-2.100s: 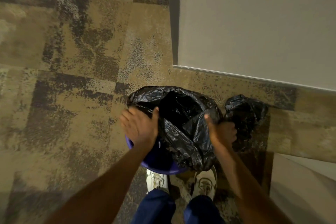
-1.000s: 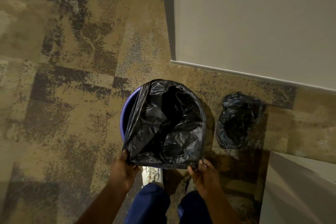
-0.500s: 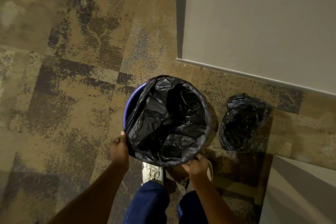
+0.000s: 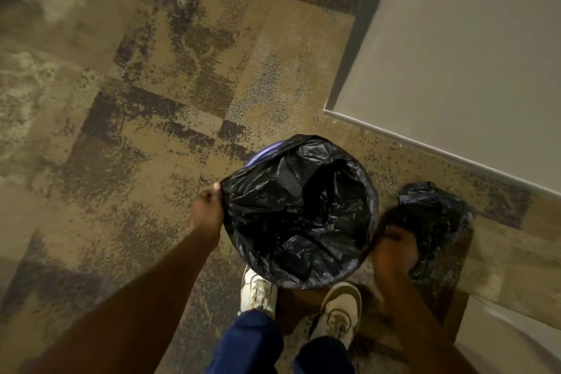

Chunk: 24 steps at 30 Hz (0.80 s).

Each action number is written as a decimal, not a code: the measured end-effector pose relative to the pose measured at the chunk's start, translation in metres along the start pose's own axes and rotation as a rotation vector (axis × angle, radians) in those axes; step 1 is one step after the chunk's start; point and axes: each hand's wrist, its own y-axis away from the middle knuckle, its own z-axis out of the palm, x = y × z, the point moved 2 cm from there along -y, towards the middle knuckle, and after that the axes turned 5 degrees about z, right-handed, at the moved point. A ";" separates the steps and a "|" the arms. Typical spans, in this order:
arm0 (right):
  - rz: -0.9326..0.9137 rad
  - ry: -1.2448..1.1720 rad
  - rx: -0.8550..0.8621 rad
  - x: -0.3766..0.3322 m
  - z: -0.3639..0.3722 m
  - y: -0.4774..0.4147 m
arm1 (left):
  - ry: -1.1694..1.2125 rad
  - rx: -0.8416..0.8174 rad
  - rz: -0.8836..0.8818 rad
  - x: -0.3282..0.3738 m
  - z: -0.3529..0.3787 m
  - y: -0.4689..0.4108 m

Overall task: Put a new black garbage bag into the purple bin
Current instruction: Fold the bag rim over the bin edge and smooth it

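Note:
The purple bin (image 4: 260, 155) stands on the carpet in front of my feet, and only a sliver of its rim shows at the far left. A new black garbage bag (image 4: 299, 212) lines it, its mouth spread wide and folded over most of the rim. My left hand (image 4: 207, 212) pinches the bag's edge at the bin's left side. My right hand (image 4: 393, 247) is blurred at the bin's right side, fingers closed on the bag's edge there.
A second black bag (image 4: 437, 218), crumpled, lies on the carpet right of the bin. A grey wall panel (image 4: 461, 64) rises behind it, and a pale surface (image 4: 510, 343) fills the lower right corner. My two white shoes (image 4: 258, 294) stand just below the bin.
Both hands have slid from the bin's near edge out to its left and right sides, pulling the bag's mouth over more of the rim. The purple rim is nearly covered now.

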 end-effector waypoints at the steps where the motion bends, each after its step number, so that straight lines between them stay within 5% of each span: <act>1: -0.163 0.048 0.161 -0.024 -0.006 0.005 | -0.015 0.019 0.049 0.005 0.000 -0.002; 3: -0.547 0.122 0.173 -0.080 0.004 0.025 | -0.020 0.028 0.135 0.014 0.003 -0.005; 5: -0.893 0.158 -0.048 -0.120 0.030 0.047 | -0.001 0.006 0.173 0.020 0.008 -0.007; 9: -1.388 0.704 -0.306 -0.182 0.088 0.066 | 0.010 0.018 0.123 0.024 0.012 -0.014; 13: -1.485 0.940 -0.361 -0.214 0.121 0.060 | 0.044 0.003 0.064 0.023 0.014 -0.025; 18: -1.320 0.812 -0.457 -0.239 0.136 0.056 | -0.057 0.013 0.080 0.024 0.020 -0.034; 24: -1.356 1.019 -0.239 -0.252 0.158 0.058 | -0.114 -0.120 -0.050 0.015 0.034 -0.037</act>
